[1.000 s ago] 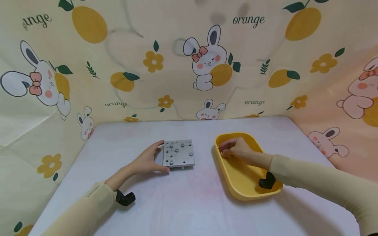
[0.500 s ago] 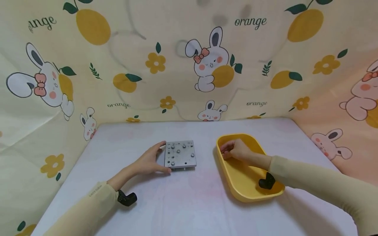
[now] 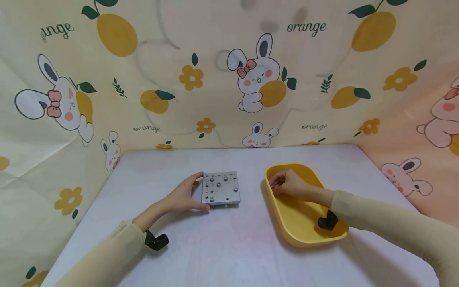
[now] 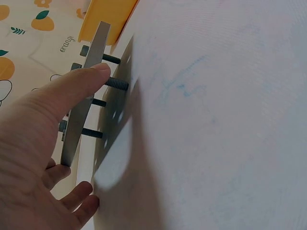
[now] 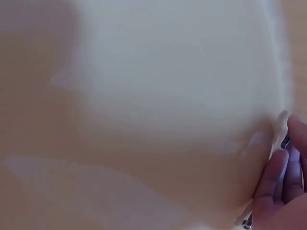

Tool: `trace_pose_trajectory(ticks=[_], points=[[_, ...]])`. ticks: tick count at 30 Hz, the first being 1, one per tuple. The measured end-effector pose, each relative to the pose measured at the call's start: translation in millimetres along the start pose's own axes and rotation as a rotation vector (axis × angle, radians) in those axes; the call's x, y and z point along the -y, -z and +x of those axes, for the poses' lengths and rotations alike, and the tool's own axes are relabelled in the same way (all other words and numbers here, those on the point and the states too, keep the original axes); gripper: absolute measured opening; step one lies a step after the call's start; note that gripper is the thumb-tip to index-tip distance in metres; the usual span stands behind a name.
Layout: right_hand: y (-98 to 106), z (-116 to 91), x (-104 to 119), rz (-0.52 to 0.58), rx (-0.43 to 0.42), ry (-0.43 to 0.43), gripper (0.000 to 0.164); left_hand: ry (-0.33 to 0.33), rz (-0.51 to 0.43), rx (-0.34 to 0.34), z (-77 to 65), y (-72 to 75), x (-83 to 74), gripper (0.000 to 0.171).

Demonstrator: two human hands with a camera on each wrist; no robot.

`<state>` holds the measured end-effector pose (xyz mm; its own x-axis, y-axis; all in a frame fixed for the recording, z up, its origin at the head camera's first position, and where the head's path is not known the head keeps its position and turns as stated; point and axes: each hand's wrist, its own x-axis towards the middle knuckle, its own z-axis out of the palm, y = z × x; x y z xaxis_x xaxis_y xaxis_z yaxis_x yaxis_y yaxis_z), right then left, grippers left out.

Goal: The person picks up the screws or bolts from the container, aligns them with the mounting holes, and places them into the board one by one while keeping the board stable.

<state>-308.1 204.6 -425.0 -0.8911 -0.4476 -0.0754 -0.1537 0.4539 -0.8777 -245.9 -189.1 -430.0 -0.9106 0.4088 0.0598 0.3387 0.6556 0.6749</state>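
A square metal plate with holes lies flat at mid-table, several screws standing through it. Their threaded ends show under the plate in the left wrist view. My left hand holds its left side, thumb on the near edge and fingertips at the far edge. Inside the yellow tray, my right hand reaches to the far left corner. There, in the right wrist view, thumb and fingers pinch a small dark screw, mostly hidden by them. Another small metal piece shows below those fingers.
The tray's raised walls surround the right hand. A white tabletop carries plate and tray, with a gap between them. A patterned cloth hangs behind and along both sides.
The view has shifted slightly, so everything sits a little further right and lower. My right fingers have worked within the tray's far left corner; the left hand keeps its hold on the plate.
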Motion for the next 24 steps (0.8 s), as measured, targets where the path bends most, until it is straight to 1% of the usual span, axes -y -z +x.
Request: trace_pose_trajectory(ticks=[4, 7, 10, 14, 17, 21, 24], points=[[2, -3, 1, 0.031, -0.003, 0.001, 0.022, 0.0, -0.003, 0.004, -0.7, -0.7, 1.1, 0.123], [3, -6, 3, 0.068, -0.008, -0.02, 0.023, 0.008, -0.004, 0.01, -0.1, -1.9, 2.8, 0.122], [7, -8, 9, 0.067, -0.039, -0.042, 0.023, 0.009, 0.004, 0.007, 1.1, -2.3, 4.5, 0.122], [16, -10, 29, 0.044, -0.122, -0.055, 0.025, 0.013, 0.018, -0.005, 1.8, -0.9, 5.8, 0.122], [24, -9, 48, 0.081, -0.181, -0.051, 0.029, 0.015, 0.021, -0.001, 2.2, 0.1, 5.8, 0.123], [26, -7, 73, 0.17, -0.216, -0.039, 0.032, 0.008, 0.019, 0.005, 2.3, 1.1, 5.9, 0.123], [16, -5, 93, 0.253, -0.208, -0.026, 0.031, 0.01, 0.018, 0.004, 1.8, 1.9, 6.0, 0.123]])
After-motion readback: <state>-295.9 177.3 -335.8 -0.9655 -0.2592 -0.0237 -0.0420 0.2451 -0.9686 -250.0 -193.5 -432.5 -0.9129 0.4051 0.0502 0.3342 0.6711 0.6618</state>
